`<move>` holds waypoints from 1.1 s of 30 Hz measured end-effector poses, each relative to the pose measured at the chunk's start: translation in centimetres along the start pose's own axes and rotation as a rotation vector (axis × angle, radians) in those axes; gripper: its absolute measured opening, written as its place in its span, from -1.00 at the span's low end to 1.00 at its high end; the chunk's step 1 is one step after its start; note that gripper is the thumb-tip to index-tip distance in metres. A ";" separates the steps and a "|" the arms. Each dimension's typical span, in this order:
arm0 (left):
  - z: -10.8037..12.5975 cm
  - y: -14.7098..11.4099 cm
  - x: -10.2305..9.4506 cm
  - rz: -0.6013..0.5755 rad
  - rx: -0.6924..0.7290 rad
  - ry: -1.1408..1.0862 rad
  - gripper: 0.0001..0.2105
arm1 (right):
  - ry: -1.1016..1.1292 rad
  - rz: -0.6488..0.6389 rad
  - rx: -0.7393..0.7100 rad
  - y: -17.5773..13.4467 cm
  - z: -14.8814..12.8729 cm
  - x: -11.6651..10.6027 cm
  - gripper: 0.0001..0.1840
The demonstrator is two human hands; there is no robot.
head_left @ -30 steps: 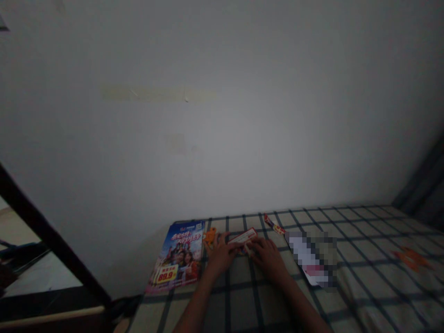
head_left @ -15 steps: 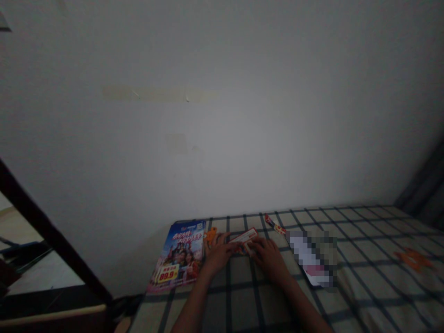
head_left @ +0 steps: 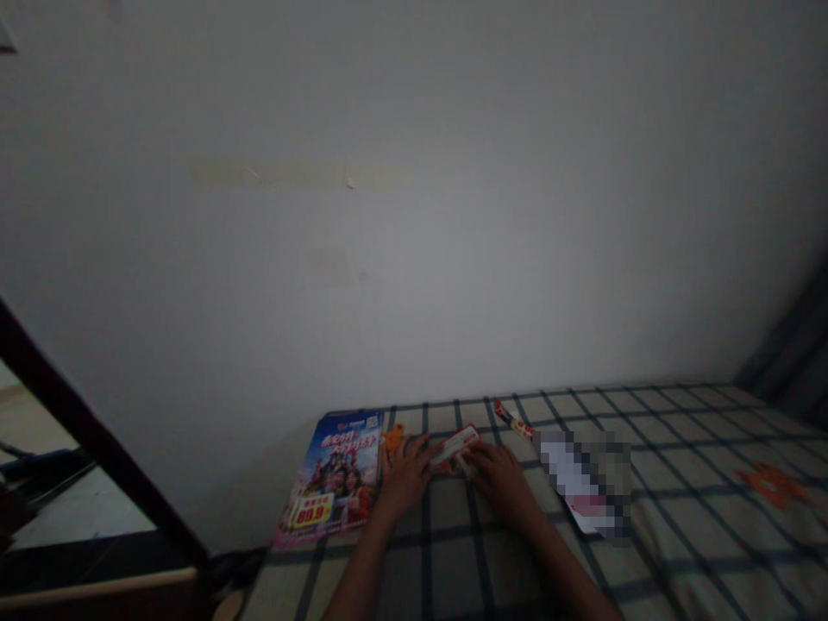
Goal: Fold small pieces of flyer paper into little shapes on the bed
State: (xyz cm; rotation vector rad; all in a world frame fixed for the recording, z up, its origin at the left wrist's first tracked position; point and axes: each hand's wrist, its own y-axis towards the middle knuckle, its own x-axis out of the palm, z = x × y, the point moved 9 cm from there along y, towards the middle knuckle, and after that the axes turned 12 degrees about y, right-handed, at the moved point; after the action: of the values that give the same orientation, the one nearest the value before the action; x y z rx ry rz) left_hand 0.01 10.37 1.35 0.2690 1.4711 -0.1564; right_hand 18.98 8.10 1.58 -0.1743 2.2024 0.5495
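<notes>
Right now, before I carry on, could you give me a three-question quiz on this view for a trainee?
1. Which is nearer the printed leaflet, the left hand or the right hand?
2. True or false: the red-and-white paper item lies between the two hands.
3. Fill in: the cloth under these things has a ____ pattern.

Key: 1. the left hand; 2. true; 3. checked.
</notes>
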 end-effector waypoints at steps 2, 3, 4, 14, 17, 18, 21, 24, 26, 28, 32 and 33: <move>0.1 -0.1 -0.2 0.021 0.009 -0.018 -0.59 | 0.026 0.009 -0.009 0.1 0.0 -0.1 -0.60; 0.1 -0.2 -0.3 0.031 0.011 -0.026 -0.61 | 0.035 0.014 -0.013 0.2 0.0 -0.3 -0.60; 0.2 -0.3 -0.4 0.040 0.012 -0.035 -0.64 | 0.038 0.020 -0.013 0.4 0.0 -0.5 -0.60; 2.6 -1.4 -2.1 0.078 0.088 -0.119 -0.80 | -0.143 0.062 0.096 1.6 -0.1 -1.9 -0.74; 3.9 -1.6 -1.8 0.095 0.181 -0.135 -0.81 | -0.094 0.084 0.063 1.5 0.1 -1.8 -0.69; 4.2 -1.6 -1.6 0.109 0.213 -0.144 -0.80 | -0.065 0.083 0.048 1.5 0.2 -1.6 -0.68; 4.9 -1.8 -0.8 0.112 0.287 -0.159 -0.74 | 0.002 0.094 0.007 1.5 1.0 -1.4 -0.70; 5.1 -1.7 -0.7 0.138 0.281 -0.157 -0.64 | 0.046 0.110 -0.032 1.6 1.7 -1.2 -0.68; 5.3 -1.6 -0.9 0.159 0.261 -0.135 -0.57 | 0.073 0.103 -0.046 1.8 2.1 -1.1 -0.68; 5.7 -1.5 -1.1 0.182 0.249 -0.090 -0.54 | 0.086 0.100 -0.048 2.1 2.5 -1.1 -0.69; 6.5 -1.3 -1.2 0.211 0.263 -0.042 -0.61 | 0.069 0.090 -0.026 3.1 3.4 -1.6 -0.76; 6.6 -1.3 -1.2 0.211 0.267 -0.048 -0.62 | 0.061 0.089 -0.018 3.4 3.6 -1.7 -0.77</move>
State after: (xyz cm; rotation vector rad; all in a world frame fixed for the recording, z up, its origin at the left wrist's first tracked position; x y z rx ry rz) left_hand 5.85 7.27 2.92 0.6306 1.3641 -0.1870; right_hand 21.57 12.67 2.04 -0.1043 2.2735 0.6214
